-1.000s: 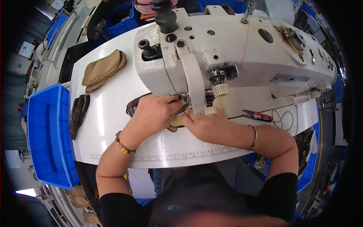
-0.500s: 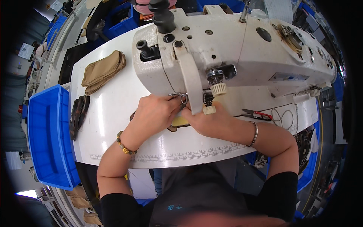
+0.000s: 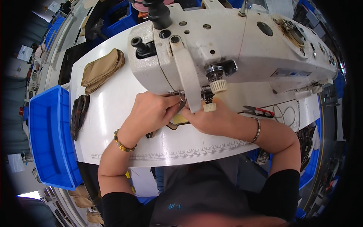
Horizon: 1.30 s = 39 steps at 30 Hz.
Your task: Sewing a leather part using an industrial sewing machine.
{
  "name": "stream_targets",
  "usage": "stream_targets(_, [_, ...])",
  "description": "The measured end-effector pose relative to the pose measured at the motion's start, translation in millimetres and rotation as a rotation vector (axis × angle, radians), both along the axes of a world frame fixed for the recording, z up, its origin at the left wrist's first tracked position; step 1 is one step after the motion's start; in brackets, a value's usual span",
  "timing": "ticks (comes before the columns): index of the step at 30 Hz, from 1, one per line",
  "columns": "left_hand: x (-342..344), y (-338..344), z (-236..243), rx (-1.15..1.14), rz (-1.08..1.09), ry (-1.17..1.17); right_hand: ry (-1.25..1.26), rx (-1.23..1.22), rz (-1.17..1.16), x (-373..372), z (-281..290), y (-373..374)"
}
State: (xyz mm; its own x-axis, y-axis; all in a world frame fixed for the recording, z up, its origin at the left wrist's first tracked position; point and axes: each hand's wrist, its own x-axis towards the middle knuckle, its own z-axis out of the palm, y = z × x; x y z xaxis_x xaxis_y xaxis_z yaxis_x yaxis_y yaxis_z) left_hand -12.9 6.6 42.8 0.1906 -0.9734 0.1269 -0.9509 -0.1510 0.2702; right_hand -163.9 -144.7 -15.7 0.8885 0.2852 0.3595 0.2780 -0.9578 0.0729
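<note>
A white sewing machine (image 3: pixel 234 49) stands over the table, and both my hands meet below its head. My left hand (image 3: pixel 151 111) is closed, thumb and forefinger pinched on a dark fabric piece (image 3: pixel 182 107) beside the presser foot. From the right, my right hand (image 3: pixel 211 119) bends its fingers onto the same work; the machine's lever and knobs partly cover them. Between the hands a yellow patch (image 3: pixel 179 119) with a brown, dark-edged rim shows. Another small dark-edged part pokes out under my left wrist. The needle is hidden.
A stack of tan fabric pieces (image 3: pixel 103 70) lies at the table's far left, with dark folded pieces (image 3: pixel 79 115) nearer. A blue bin (image 3: pixel 53 138) stands off the left edge. Red-handled thread snips (image 3: pixel 261 111) lie right of my hand. A printed ruler (image 3: pixel 181 154) runs along the front edge.
My left hand has shifted slightly left and its thumb shows more clearly. The small dark-edged part now shows under my left wrist. My right hand stays nearly in place.
</note>
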Motion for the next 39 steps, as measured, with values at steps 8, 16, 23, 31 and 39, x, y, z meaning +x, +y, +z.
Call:
stream_targets(8, [-0.2,1.5,-0.2,0.065,-0.003,-0.049,-0.024,0.064,0.009,-1.0,10.0,1.4])
stream_targets(16, [-5.5,0.4,-2.1,0.02,0.013,-0.033,-0.046,0.046,0.02,2.4,11.4,0.2])
stream_targets(23, [-11.0,-3.1,-10.2,-0.066,0.021,-0.044,-0.063,0.095,0.004,-2.1,15.8,1.1])
stream_targets(31, [-13.7,-7.3,-17.4,-0.09,0.094,-0.006,0.01,-0.04,-0.023,1.1,-4.6,-4.6])
stream_targets(39, [11.5,6.1,-22.6,-0.153,0.336,0.679,0.15,-0.224,-0.087,-4.7,-12.9,-5.2])
